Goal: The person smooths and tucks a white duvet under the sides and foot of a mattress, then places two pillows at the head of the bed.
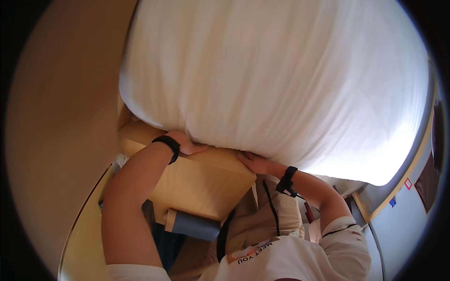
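Observation:
A large white fitted sheet (pixel 267 77) covers a thick mattress, with its gathered elastic edge running along the near side. My left hand (pixel 183 142) is at that edge, its thumb lying along a light wooden bed frame (pixel 221 158). The other fingers are hidden beneath the sheet and mattress. Farther right along the same edge is my right hand (pixel 258 163), close to the corner of the wood. Its fingertips are partly hidden under the sheet, so a grip on the cloth cannot be made out. Both wrists wear black bands.
A brown wall or panel (pixel 66 87) rises at the left. Below the frame sits a dark grey cylinder (pixel 197 224) with a tan end. Beige fabric (pixel 260 210) lies in front of me. A wooden rail (pixel 397 182) curves along the right side.

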`<state>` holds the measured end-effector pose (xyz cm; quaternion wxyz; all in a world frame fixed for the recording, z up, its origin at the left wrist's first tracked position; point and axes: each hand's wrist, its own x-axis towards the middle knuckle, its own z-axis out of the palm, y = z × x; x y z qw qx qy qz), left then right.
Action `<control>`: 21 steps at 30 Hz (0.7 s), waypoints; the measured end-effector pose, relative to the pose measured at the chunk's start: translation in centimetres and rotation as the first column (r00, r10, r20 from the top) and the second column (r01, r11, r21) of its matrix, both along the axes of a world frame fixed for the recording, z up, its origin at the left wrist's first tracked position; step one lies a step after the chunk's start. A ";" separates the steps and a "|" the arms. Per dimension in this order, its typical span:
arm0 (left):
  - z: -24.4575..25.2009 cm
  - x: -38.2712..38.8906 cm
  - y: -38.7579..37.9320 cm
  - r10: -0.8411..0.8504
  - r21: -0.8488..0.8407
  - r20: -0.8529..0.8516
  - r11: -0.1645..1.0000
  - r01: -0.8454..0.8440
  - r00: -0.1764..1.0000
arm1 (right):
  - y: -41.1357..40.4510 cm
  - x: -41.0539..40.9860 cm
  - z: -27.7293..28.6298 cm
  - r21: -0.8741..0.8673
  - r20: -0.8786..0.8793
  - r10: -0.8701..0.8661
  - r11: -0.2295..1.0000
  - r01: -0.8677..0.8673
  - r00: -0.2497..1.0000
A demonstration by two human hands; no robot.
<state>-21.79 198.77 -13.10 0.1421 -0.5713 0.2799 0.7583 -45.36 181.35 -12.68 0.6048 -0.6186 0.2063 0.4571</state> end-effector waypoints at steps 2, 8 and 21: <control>-0.8 -0.2 -0.6 -0.042 -0.003 -0.005 0.999 0.042 0.999 | -0.8 0.0 -0.2 0.031 -0.006 0.043 0.999 -0.042 0.999; -1.9 -2.3 1.2 -0.051 -0.016 0.213 0.998 0.056 0.976 | 0.7 -1.1 -2.2 -0.008 0.014 -0.009 1.000 0.009 1.000; 1.7 0.7 1.2 0.031 -0.040 0.200 0.999 -0.024 0.979 | 5.1 6.3 -1.3 0.050 0.014 0.133 0.990 -0.133 0.991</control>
